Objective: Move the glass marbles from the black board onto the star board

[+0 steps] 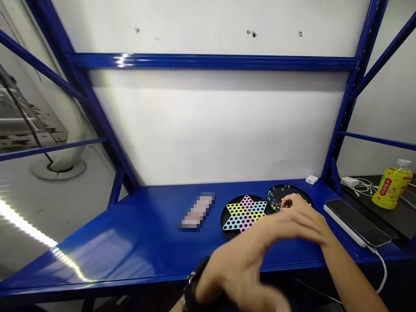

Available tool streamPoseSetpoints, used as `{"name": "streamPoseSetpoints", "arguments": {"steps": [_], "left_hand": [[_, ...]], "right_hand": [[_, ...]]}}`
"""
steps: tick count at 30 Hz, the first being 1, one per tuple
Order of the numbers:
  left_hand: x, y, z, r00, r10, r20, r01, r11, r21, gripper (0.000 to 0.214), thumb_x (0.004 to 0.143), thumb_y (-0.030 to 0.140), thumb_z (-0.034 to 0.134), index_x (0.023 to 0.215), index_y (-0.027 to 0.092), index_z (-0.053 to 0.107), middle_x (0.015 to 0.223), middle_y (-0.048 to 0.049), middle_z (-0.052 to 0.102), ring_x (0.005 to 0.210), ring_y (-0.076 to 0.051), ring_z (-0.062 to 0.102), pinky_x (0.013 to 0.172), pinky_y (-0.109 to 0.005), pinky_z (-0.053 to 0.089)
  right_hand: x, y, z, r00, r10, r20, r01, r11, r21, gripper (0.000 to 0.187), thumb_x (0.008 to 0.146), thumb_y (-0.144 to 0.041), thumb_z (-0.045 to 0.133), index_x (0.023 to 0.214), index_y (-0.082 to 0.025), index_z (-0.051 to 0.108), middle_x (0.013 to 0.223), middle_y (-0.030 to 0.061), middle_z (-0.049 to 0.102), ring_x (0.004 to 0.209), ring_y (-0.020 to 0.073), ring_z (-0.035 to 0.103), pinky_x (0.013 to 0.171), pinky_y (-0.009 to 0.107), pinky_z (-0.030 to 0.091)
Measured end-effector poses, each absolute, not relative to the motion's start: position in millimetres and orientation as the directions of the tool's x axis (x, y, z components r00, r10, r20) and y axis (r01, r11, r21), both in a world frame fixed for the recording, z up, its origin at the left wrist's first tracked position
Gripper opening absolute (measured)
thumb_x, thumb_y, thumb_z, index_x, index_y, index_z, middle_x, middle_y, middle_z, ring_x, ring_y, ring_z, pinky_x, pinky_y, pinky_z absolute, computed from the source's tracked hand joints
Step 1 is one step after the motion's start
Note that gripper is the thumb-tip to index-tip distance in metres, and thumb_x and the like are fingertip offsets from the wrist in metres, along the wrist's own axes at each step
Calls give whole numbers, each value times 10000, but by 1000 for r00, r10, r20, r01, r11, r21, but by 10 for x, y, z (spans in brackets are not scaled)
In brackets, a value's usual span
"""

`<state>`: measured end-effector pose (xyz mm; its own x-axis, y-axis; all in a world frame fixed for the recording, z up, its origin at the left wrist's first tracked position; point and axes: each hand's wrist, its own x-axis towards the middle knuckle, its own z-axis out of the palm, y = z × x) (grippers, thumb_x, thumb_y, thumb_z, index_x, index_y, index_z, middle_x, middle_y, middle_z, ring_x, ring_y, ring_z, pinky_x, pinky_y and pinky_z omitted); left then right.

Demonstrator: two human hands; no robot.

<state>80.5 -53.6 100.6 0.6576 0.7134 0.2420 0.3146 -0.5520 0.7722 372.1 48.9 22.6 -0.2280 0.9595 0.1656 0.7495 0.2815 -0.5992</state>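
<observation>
Ducting (66, 145) curves down to the floor at the far left, beyond the blue steel frame (208, 61). Does that matter?

Not much. Look along the blue table (97, 247) instead.

What's that, left of centre?

A pink oblong object (198, 211), pixelated too heavily to name, lying well apart from the rest.

And next to it?

A Chinese checkers board (245, 214) with its star of coloured holes, just beside a round black tray (307, 198) of marbles (279, 195). Set side by side like that, both seem placed for easy reach.

How do the hands stand?

The right hand (294, 212) arches over the tray, its forearm angled in from the lower right and its fingers curled, partly closed. Whether it has hold of a marble, I can't tell. The left hand (237, 277), with a black watch (193, 281) at the wrist, is a blur at bottom centre, in front of the board. It's too blurred to show how far open it is, and nothing shows in it.

And further right?

A phone (355, 223) lies on a white power bank (341, 229), probably kept aside from the board, with a white cable (384, 271) trailing off. Beyond, on a dark surface (357, 193), stands a yellow drink bottle (391, 187).
</observation>
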Motion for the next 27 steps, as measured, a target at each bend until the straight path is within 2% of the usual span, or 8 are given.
{"name": "streamPoseSetpoints", "arguments": {"steps": [2,4,7,10,13,17,22,27], "left_hand": [[827,-252,1095,632,705,321,313,-612,726,482,848,568,607,1218,262,649,1245,-73,657,1191,-299,569,969,-397,492],[752,87,1032,515,766,385,399,-612,683,416,918,522,481,1150,226,659,1189,-78,678,1116,-250,607,987,-382,480],[485,519,682,287,886,365,705,-453,545,354,917,465,474,1062,202,663,1139,-84,681,1101,-259,596,1005,-421,453],[234,704,298,247,918,311,836,-364,410,361,916,461,470,1093,204,652,1193,-90,657,1174,-292,546,1039,-463,413],[149,700,132,279,917,286,829,-380,410,367,944,456,419,1133,222,631,1213,-75,642,1177,-275,541,1033,-446,414],[169,677,131,279,897,343,799,-415,436,334,954,444,417,1122,241,621,1204,-58,631,1156,-256,542,1031,-433,413],[140,709,87,251,876,413,783,-434,445,299,946,439,443,1073,242,628,1151,-59,640,1115,-261,562,1011,-439,433],[122,717,53,258,855,449,767,-464,442,291,947,443,448,1056,246,632,1124,-60,644,1091,-261,568,998,-447,441]], "right_hand": [[3725,505,185,-228,956,182,755,292,-587,112,679,-282,641,696,-200,715,694,26,701,641,179,600,598,264,426],[3732,516,154,-222,956,193,759,293,-581,112,673,-283,647,695,-194,711,729,30,703,652,174,597,610,263,431],[3745,513,142,-240,962,128,737,266,-622,126,698,-275,610,686,-192,703,706,26,695,632,164,593,593,255,425],[3762,492,154,-254,964,76,704,238,-669,148,703,-241,575,714,-194,715,681,18,685,646,169,600,596,255,427],[3771,474,165,-247,966,74,710,233,-665,149,696,-212,564,719,-200,711,676,11,673,653,170,594,606,262,428],[3780,467,170,-248,963,103,715,253,-651,116,722,-223,564,728,-203,678,683,7,661,663,163,589,630,264,432],[3852,471,169,-226,973,39,736,197,-648,120,702,-273,649,791,-194,659,673,-3,633,624,149,560,591,255,412],[3868,460,188,-204,977,62,766,199,-612,119,730,-309,647,719,-190,648,636,3,623,605,147,539,572,258,383]]}}
